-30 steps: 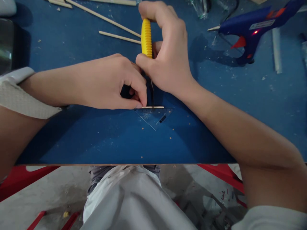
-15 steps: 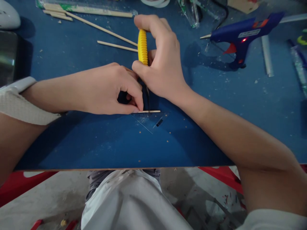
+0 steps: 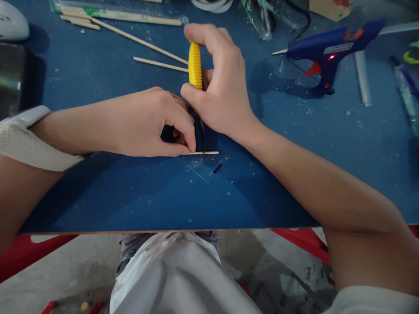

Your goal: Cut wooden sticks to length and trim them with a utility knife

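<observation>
Between the thumb and forefinger of my left hand (image 3: 160,124) a short thin wooden stick (image 3: 207,153) lies on the blue table, pinched at its left end. My right hand (image 3: 225,78) is closed around a utility knife (image 3: 195,65) with a ribbed yellow handle. Its dark, thin blade points down toward me and meets the stick to the right of my left fingertips. My hands partly cover the knife's lower part. A clear triangular set square (image 3: 204,170) lies flat under and in front of the stick.
Two longer sticks (image 3: 160,64) lie behind my hands, near a plastic-wrapped bundle of sticks (image 3: 131,16). At right rests a blue glue gun (image 3: 321,48) with a lit red light, beside a clear glue stick (image 3: 363,78). The table's front edge (image 3: 157,231) is close to me.
</observation>
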`<state>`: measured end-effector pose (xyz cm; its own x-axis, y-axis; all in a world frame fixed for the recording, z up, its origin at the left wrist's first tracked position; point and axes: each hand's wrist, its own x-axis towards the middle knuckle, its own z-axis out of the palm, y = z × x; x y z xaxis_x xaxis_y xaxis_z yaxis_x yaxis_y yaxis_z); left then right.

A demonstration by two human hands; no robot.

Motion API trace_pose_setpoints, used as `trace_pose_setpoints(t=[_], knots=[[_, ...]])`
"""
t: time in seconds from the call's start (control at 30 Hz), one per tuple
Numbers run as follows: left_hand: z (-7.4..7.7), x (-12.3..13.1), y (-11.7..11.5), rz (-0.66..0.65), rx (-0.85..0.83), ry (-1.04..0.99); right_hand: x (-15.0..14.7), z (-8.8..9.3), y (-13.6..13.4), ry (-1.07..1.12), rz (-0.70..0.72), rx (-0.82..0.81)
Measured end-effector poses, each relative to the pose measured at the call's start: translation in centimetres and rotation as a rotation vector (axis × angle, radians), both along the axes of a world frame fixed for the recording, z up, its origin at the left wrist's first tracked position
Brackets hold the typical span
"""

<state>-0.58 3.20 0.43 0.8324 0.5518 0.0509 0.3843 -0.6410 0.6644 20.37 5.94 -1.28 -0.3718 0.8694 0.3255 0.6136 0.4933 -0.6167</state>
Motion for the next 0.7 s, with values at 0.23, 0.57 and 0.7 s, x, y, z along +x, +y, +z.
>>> trace_pose_setpoints(t=[0.23,0.57,0.7], knots=[[0.1,-0.3,0.1,0.003,-0.008,0.017,-0.2,-0.5,0.1,0.050,0.016,0.028],[0.1,0.0,-0.1,0.002,0.035,-0.009,-0.1,-3.6,1.8,0.205,0.115,0.246],[0.8,0.6,-1.0,0.009,0.119,0.002,0.3,-4.1,2.4,0.168,0.177,0.254]])
